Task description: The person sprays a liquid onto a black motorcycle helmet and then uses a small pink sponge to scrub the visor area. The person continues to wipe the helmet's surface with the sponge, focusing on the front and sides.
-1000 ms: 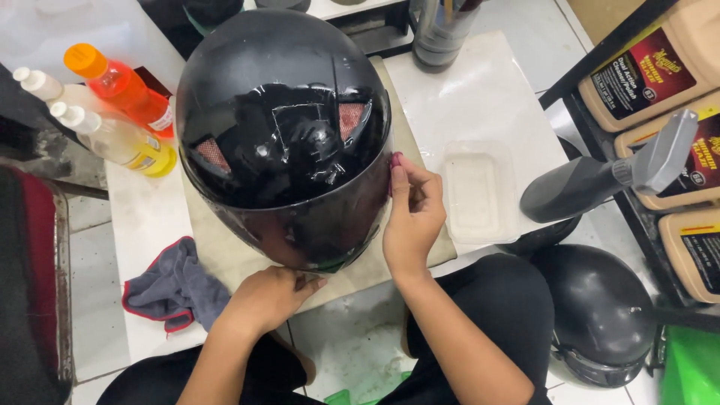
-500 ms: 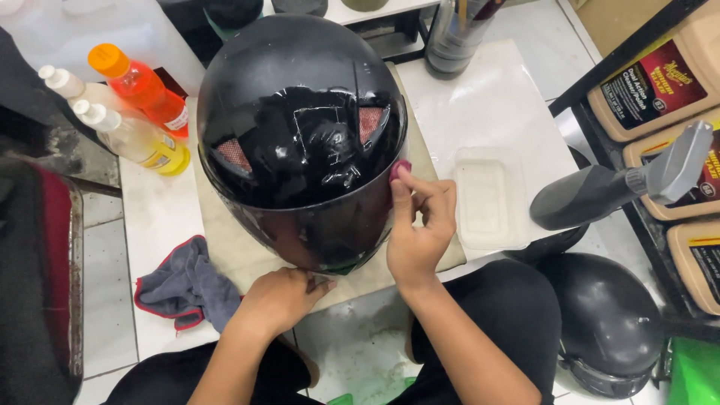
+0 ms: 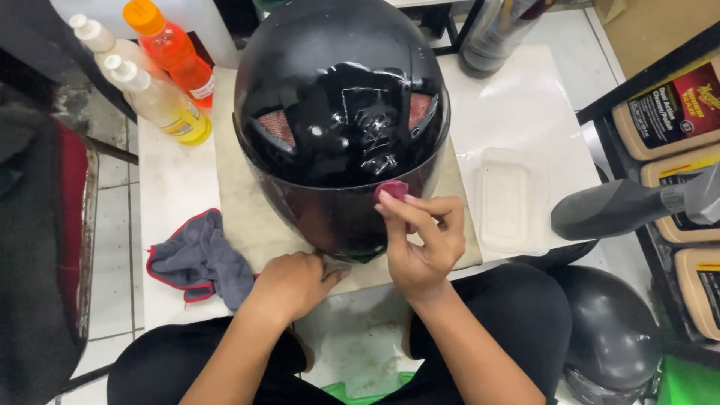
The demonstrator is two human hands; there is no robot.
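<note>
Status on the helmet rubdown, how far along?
Done: the helmet crown already looks glossy. In hand: right hand presses a small pink pad on the visor while left hand steadies the lower rim. Left: can't tell; grey cloth lies unused.

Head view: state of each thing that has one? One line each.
black helmet: on the beige mat, visor down
pink pad: pinched in right hand, against visor
left hand: steadies helmet's lower edge
orange bottle: upright, capped
grey cloth: crumpled
clear tray: empty
</note>
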